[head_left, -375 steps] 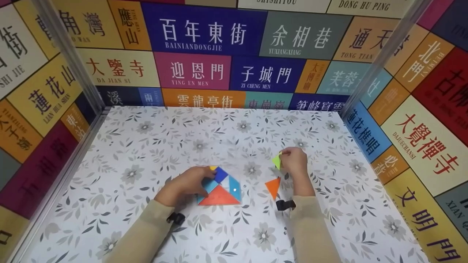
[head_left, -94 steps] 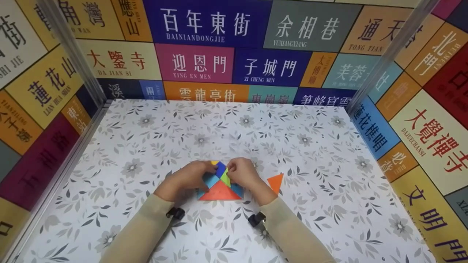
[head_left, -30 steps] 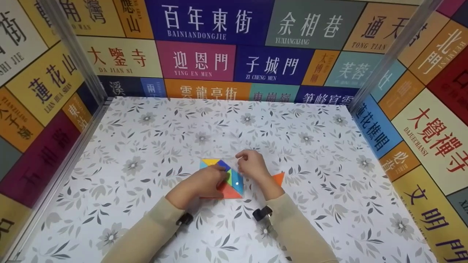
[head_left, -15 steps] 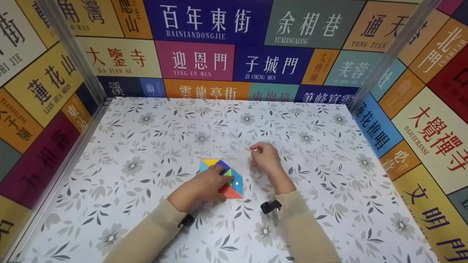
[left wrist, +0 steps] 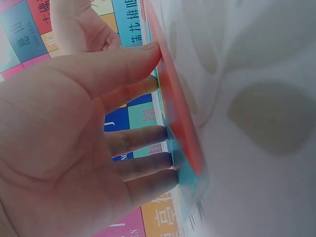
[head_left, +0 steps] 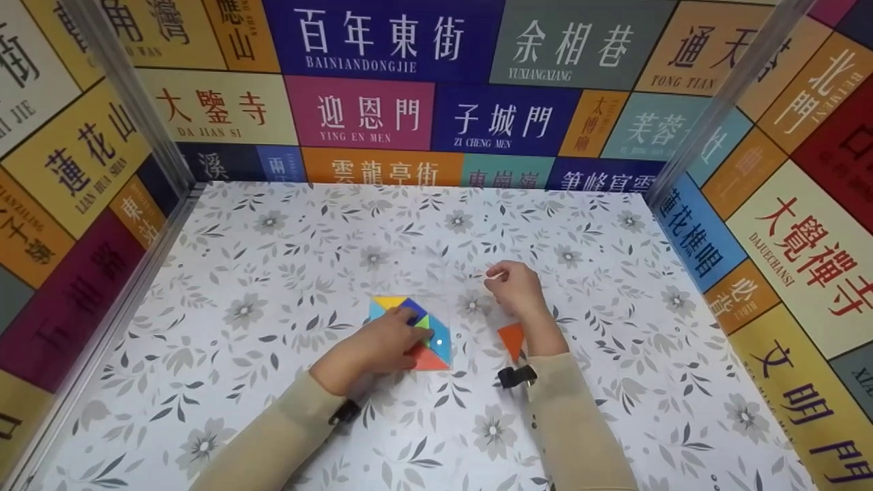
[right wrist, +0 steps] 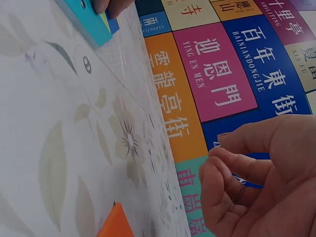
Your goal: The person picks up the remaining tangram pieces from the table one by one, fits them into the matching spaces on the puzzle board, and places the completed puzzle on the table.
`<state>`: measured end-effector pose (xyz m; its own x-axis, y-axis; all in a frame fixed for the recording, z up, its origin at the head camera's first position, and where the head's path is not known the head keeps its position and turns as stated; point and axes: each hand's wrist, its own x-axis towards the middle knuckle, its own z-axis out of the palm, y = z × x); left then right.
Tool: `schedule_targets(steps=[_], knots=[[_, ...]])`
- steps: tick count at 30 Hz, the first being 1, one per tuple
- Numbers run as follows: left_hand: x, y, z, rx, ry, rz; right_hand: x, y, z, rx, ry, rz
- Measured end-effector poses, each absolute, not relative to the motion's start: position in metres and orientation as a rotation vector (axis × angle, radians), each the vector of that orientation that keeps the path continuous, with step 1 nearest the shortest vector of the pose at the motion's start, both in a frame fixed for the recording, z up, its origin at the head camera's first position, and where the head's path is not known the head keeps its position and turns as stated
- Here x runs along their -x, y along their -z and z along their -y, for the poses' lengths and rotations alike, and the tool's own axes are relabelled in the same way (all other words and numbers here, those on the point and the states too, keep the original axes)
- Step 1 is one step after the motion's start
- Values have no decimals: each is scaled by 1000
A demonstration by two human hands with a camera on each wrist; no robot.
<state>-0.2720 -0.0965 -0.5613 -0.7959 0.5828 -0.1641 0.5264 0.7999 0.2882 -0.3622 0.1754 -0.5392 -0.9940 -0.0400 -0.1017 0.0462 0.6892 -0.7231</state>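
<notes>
My left hand (head_left: 382,337) rests on a group of tangram pieces, its fingertips touching them. Showing around the fingers are a yellow triangle (head_left: 387,300), a blue square (head_left: 413,308), a green triangle (head_left: 423,322) and a light-blue parallelogram (head_left: 440,334) with a small round hole. A large red triangle (head_left: 432,359) lies at the near side, its left part hidden by the hand. In the left wrist view the thumb touches the red triangle's (left wrist: 178,98) edge. My right hand (head_left: 517,290) hovers above the table with loosely curled fingers, nothing between them in the right wrist view.
A loose orange triangle (head_left: 511,341) lies on the table right of the group, beside the right wrist. The floral-patterned tabletop (head_left: 327,239) is bounded by a back wall (head_left: 368,112) and side walls covered in coloured signs.
The green triangle, earlier pinched in my right hand, now lies beside the blue square. My right hand has drawn away to the right; my left hand has shifted over the middle of the group.
</notes>
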Motion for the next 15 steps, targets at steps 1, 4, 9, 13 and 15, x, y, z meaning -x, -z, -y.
schedule_targets(steps=[1,4,9,13,15], knots=[[272,561,97,-863,-336,-2744,363,539,-178,-1,1152,-2791],[273,562,97,-873,-339,-2749,363,536,-185,-11,1025,-2790],[273,561,97,-875,-336,-2744,361,533,-197,-23,837,-2768],[273,562,96,-873,-335,-2740,357,531,-204,3,721,-2712],[273,562,96,-870,-332,-2740,355,531,-206,17,670,-2667]])
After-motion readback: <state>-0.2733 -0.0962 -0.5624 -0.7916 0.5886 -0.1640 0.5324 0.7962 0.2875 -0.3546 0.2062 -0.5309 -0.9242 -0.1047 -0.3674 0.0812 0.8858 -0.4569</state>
